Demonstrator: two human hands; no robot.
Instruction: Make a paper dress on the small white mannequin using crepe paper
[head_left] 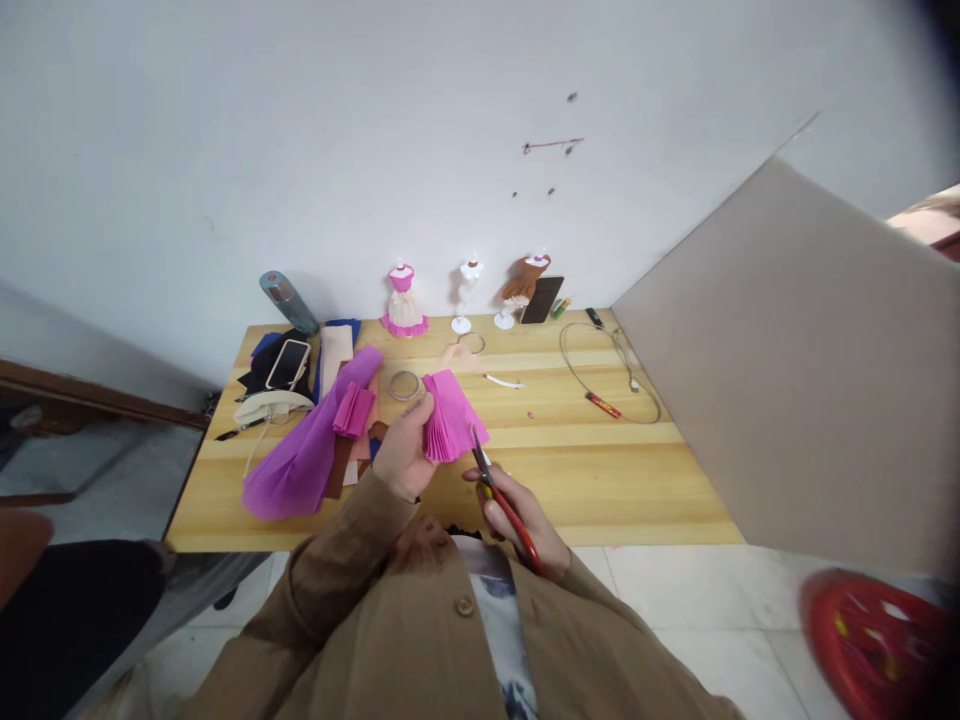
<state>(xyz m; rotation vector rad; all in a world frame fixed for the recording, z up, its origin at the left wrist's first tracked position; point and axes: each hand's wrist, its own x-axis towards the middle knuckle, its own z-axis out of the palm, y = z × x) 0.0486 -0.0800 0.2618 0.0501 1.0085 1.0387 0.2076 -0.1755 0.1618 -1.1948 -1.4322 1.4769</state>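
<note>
Pleated pink crepe paper is pinched in my left hand, its folds fanned toward the right. My right hand grips red-handled scissors, with the blades pointing up at the paper's lower right corner. Whether the blades touch the paper I cannot tell. Left of my left hand lie a folded pink crepe paper bundle and a large purple crepe paper sheet. A roll of tape or ring rests just beyond my left hand.
Small dress forms stand along the wall, one in a pink and cream dress. A phone lies on dark material at left, near a blue bottle. A looped cable lies at right, before a grey panel.
</note>
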